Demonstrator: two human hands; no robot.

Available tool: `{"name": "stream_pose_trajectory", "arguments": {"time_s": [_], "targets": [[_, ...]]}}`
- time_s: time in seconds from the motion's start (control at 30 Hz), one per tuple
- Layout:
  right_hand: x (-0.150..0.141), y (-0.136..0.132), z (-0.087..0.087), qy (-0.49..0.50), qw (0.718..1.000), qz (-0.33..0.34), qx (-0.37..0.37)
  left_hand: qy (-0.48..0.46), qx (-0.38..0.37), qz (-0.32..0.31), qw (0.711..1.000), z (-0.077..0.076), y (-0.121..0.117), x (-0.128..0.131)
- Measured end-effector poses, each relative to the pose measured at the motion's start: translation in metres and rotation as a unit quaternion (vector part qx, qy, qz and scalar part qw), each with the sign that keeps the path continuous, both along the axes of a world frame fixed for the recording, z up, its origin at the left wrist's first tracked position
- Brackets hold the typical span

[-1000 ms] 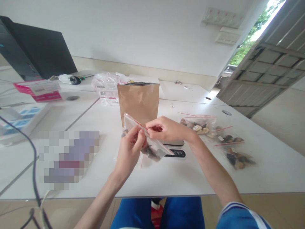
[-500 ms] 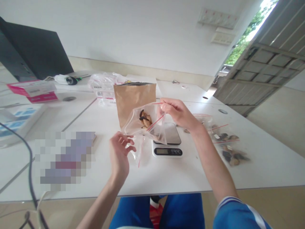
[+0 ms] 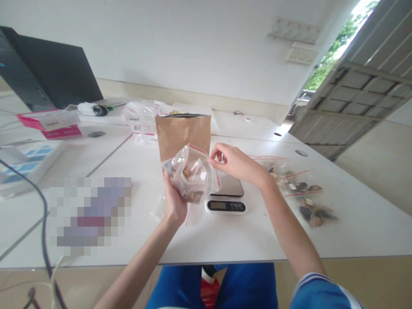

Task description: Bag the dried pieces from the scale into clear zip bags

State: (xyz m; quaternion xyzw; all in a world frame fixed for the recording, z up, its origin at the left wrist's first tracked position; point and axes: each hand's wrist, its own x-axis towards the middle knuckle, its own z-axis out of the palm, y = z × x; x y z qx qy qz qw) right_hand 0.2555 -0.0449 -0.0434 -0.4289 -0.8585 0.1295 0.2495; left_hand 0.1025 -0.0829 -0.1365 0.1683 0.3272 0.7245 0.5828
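Observation:
A clear zip bag (image 3: 193,171) with a red seal line hangs in front of me, holding brown dried pieces. Its left side rests in my left hand (image 3: 175,199), whose fingers are wrapped around behind it. My right hand (image 3: 233,161) pinches the bag's right edge near the red line. Just behind the bag stands a brown paper pouch (image 3: 183,131), its top open. Partly under my right hand is a small digital scale (image 3: 225,206) with a steel plate. Another clear bag (image 3: 158,209) lies flat below my left hand, mostly hidden.
Filled zip bags (image 3: 317,212) lie to the right of the scale. Plastic-wrapped packs (image 3: 141,122) sit behind the pouch on the left. A pink and white box (image 3: 48,124), a dark monitor (image 3: 54,71) and a black cable (image 3: 43,214) occupy the left side.
My left hand has gone from open fingers below the bag to gripping its left side. The bag has moved slightly down and turned, and my right hand has lowered a little.

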Motion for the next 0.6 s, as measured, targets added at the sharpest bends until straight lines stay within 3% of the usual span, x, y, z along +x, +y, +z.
{"name": "stream_pose_trajectory", "arguments": {"time_s": [0.07, 0.23, 0.33, 0.47, 0.6], "targets": [[-0.002, -0.01, 0.005, 0.019, 1.0, 0.005, 0.008, 0.02, -0.043, 0.022, 0.999, 0.0, 0.003, 0.001], [-0.024, -0.021, 0.008, -0.036, 0.984, 0.163, -0.069, 0.049, -0.055, 0.028, 0.997, 0.001, 0.009, 0.002], [-0.036, -0.013, 0.002, -0.056, 0.977, 0.191, -0.077, 0.059, -0.031, -0.003, 0.998, 0.0, 0.012, 0.0], [-0.042, 0.007, -0.013, -0.019, 0.964, 0.237, -0.116, 0.106, -0.013, 0.024, 0.994, -0.006, 0.018, -0.003], [-0.042, 0.018, -0.028, -0.02, 0.972, 0.206, -0.115, 0.13, -0.008, 0.006, 0.992, -0.013, 0.024, -0.005]]}}
